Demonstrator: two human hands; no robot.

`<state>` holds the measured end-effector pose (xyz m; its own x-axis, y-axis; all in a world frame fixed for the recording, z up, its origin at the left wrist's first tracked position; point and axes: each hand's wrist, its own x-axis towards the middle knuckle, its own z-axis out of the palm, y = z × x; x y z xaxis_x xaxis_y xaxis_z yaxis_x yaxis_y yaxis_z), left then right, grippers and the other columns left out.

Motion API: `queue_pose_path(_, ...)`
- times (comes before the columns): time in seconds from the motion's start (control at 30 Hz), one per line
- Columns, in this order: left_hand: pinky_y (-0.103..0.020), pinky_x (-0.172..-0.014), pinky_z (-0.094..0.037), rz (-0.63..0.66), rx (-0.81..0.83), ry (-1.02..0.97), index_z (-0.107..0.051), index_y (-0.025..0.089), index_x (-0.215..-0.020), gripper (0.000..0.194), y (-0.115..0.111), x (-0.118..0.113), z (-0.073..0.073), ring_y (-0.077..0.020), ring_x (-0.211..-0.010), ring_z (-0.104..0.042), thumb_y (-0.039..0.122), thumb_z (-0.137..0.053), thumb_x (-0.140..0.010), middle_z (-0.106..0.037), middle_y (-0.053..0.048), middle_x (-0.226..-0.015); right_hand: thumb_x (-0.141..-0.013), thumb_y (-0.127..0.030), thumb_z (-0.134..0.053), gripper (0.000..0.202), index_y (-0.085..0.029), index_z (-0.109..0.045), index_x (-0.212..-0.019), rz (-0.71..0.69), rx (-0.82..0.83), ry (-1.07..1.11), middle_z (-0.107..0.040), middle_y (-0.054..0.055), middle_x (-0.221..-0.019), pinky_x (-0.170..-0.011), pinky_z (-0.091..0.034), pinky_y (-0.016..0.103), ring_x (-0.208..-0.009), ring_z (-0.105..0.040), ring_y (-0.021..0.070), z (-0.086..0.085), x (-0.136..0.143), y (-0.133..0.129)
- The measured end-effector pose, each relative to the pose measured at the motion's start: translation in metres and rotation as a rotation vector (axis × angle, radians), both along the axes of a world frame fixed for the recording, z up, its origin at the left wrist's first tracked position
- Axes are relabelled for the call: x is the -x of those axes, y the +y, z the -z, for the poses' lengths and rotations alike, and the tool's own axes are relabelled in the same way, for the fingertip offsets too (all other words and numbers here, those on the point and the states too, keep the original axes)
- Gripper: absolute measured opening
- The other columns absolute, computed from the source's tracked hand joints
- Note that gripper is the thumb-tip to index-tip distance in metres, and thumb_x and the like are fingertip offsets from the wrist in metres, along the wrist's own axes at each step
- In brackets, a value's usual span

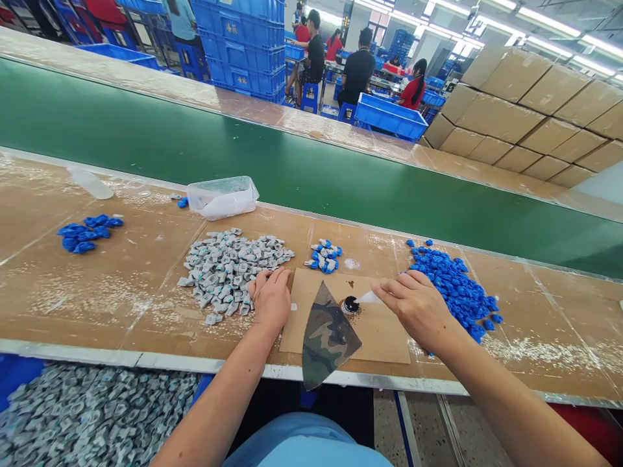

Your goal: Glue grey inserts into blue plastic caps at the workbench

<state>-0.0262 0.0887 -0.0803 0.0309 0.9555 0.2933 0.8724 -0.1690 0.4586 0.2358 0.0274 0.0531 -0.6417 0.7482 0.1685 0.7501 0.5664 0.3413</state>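
My right hand (419, 305) pinches a white pointed applicator (368, 298). Its tip reaches into a small round pot (350, 305) of dark liquid, with brown spots on the cardboard around it. My left hand (271, 301) rests at the right edge of a heap of small grey plastic parts (228, 266), its fingers curled and their tips hidden. Between the hands, a camouflage-patterned pointed piece (327, 340) lies on a cardboard sheet (387, 340) and overhangs the table edge. Behind the sheet sits a small group of blue-and-white pieces (324, 255).
Blue pieces (450, 285) are heaped at right, with a smaller blue group (87, 232) at left. A clear plastic tub (224, 198) stands by the green conveyor belt (311, 172). Many grey parts (102, 415) fill a container below the table. People sit beyond, near stacked blue crates (241, 48).
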Motion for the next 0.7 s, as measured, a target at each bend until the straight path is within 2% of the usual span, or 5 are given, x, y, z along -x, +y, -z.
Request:
queue_pose_path(0.2, -0.046, -0.09, -0.034, -0.012, 0.029, -0.003, -0.066, 0.022, -0.103, 0.034, 0.0008, -0.0015, 0.0024, -0.0293, -0.106, -0.052, 0.012, -0.044, -0.08, -0.067, -0.008, -0.119, -0.09, -0.006, -0.043, 0.028, -0.018, -0.066, -0.099, -0.018, -0.036, -0.013, -0.064, 0.004, -0.077, -0.075, -0.032, 0.034, -0.072, -0.045, 0.0173, -0.0013, 0.0, -0.0002)
queue_pose_path(0.37, -0.045, -0.09, -0.034, -0.014, 0.004, -0.013, -0.066, 0.024, -0.101, 0.034, 0.0002, -0.0031, 0.0028, -0.0283, -0.106, -0.052, 0.011, -0.042, -0.08, -0.068, -0.007, -0.116, -0.09, -0.007, -0.041, 0.03, -0.02, -0.066, -0.099, 0.012, 0.003, 0.006, -0.064, 0.004, -0.077, -0.075, -0.032, 0.034, -0.071, -0.045, 0.0175, -0.0006, -0.0019, 0.0)
queue_pose_path(0.7, -0.047, -0.086, -0.032, -0.021, -0.016, -0.017, -0.068, 0.023, -0.099, 0.033, -0.0012, -0.0031, -0.0039, -0.0297, -0.101, -0.052, 0.011, -0.044, -0.08, -0.07, -0.007, -0.112, -0.09, -0.008, -0.045, 0.025, -0.019, -0.067, -0.096, -0.004, -0.043, 0.006, -0.064, 0.004, -0.073, -0.073, -0.032, 0.033, -0.07, -0.044, 0.0175, -0.0001, -0.0013, 0.0006)
